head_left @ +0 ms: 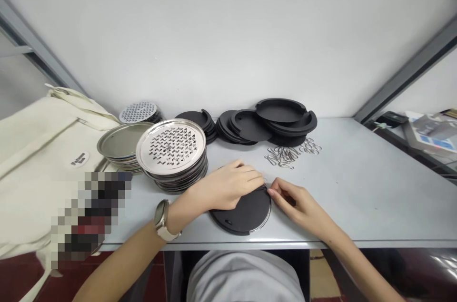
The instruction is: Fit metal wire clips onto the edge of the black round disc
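Note:
A round black disc (246, 214) with a small hole lies flat near the table's front edge, a shiny metal rim showing beneath its right side. My left hand (226, 185), a watch on its wrist, reaches over the disc with fingers curled onto its far right edge. At that same edge my right hand (294, 202) pinches a small metal wire clip (265, 181) between thumb and index finger. Fingers partly hide the clip and the rim there. Behind my hands lies a pile of similar wire clips (282, 155).
Left of my hands stands a stack of metal grater discs (171, 147) beside a stack of plain metal discs (124, 140). Black discs (250, 126) and black ring-edged trays (285, 111) line the wall. A cream cloth bag (46, 150) covers the left side.

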`<move>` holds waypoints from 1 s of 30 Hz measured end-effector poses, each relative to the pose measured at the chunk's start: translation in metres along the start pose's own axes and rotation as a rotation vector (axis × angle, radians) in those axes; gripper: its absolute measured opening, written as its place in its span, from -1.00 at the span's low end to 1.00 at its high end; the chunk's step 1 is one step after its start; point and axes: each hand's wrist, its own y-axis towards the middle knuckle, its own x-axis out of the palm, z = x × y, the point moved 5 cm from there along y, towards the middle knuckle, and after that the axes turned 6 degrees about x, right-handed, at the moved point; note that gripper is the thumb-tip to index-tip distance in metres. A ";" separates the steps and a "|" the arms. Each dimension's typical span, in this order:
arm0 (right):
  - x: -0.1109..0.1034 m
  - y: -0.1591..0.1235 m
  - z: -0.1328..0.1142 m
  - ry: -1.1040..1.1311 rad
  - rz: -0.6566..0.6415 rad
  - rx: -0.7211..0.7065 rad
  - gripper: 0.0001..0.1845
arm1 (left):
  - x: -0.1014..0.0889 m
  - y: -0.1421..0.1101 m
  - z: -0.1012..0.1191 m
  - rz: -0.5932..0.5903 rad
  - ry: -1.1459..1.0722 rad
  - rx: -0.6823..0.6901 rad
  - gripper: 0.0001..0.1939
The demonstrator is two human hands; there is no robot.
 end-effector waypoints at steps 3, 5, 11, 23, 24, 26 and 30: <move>0.000 0.000 -0.001 0.006 0.011 -0.003 -0.65 | -0.007 0.001 0.004 -0.027 0.108 -0.003 -0.46; 0.000 0.000 -0.001 0.006 0.017 -0.011 -0.65 | -0.007 0.004 0.006 -0.069 0.153 0.017 -0.39; -0.001 0.000 -0.002 0.008 0.039 -0.025 -0.65 | -0.007 0.014 0.007 -0.117 0.135 0.039 -0.43; -0.002 0.000 -0.002 0.002 0.020 -0.020 -0.69 | -0.014 0.041 -0.021 -0.255 0.011 0.066 -0.49; -0.002 0.000 -0.002 0.000 0.022 -0.019 -0.69 | -0.014 0.042 -0.019 -0.264 0.003 0.071 -0.56; -0.001 0.000 -0.001 -0.005 0.023 -0.018 -0.69 | -0.015 0.044 -0.014 -0.276 -0.007 0.074 -0.67; -0.001 0.001 0.001 0.005 0.019 -0.010 -0.68 | -0.017 0.048 -0.009 -0.326 -0.003 0.025 -0.81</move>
